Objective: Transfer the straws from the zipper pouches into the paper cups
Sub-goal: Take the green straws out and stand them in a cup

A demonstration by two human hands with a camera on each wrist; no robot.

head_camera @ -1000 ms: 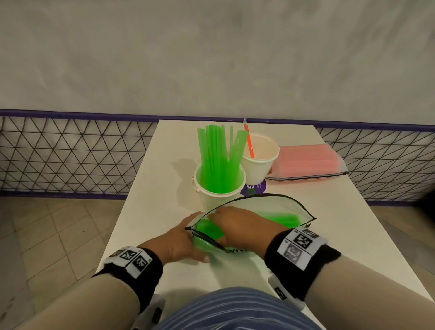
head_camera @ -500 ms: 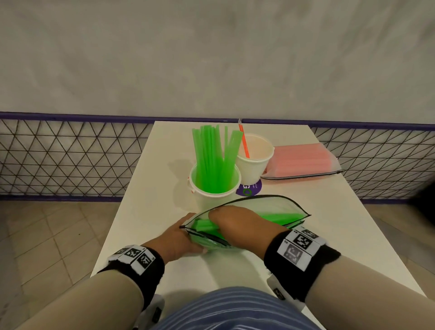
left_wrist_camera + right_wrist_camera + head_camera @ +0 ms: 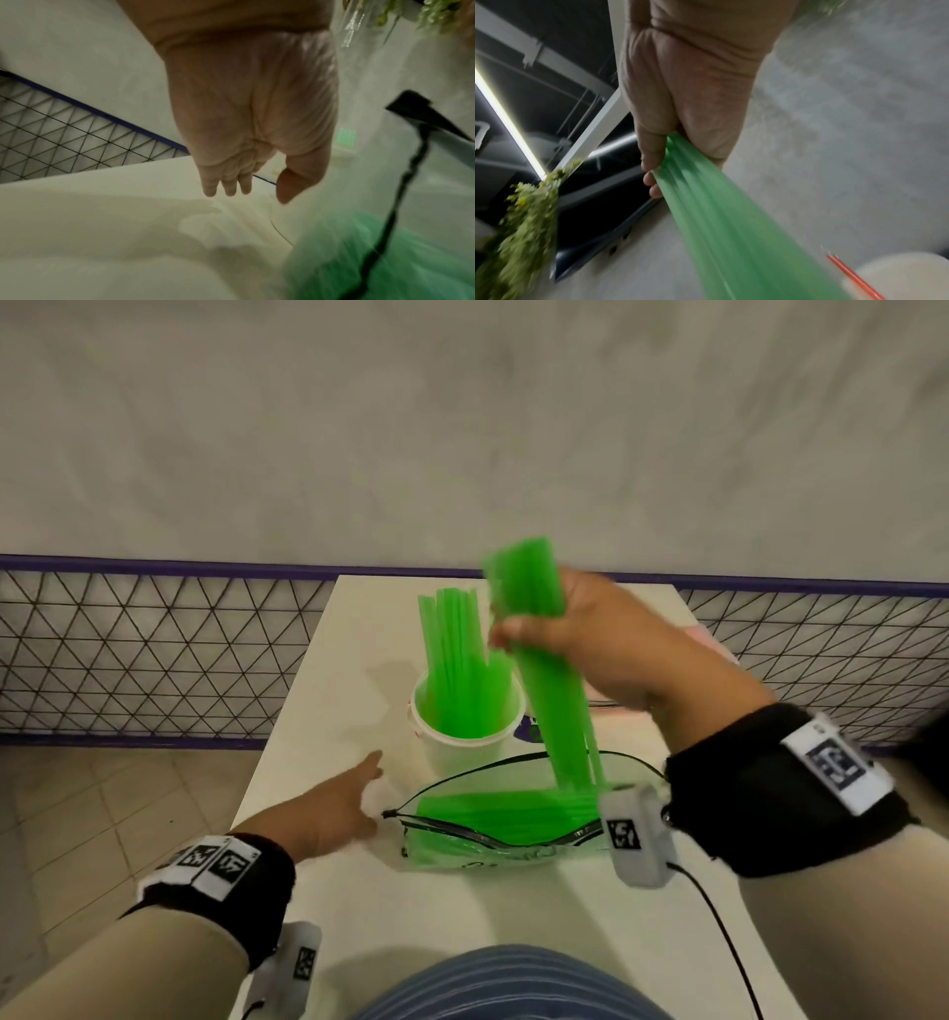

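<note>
A bunch of green straws (image 3: 544, 670) is held up in the air by the right hand (image 3: 590, 639). The fingers (image 3: 652, 160) of this hand are wrapped tight round the bunch, near its top half. The bunch is tilted, and its low ends hang just over the open mouth of the clear zipper pouch (image 3: 503, 819). More green straws (image 3: 508, 809) are seen lying flat inside the pouch. The pouch is laid on the white surface (image 3: 462, 916), close to the person.

Just behind the pouch a white paper cup (image 3: 462, 742) is stood upright. It is filled with green straws (image 3: 457, 660) that stick up and lean a little. A second white cup (image 3: 906, 278) with one orange straw (image 3: 854, 278) in it is seen from the right wrist, but it is blurred there.

The left hand (image 3: 339, 803) is held just left of the pouch. Its fingers (image 3: 223, 182) are loose and nearly straight, and nothing is held in them. It cannot be told if the pouch is touched by this hand. A pink pouch (image 3: 714, 644) may be peeking out behind the right hand, but most of it is hidden.
</note>
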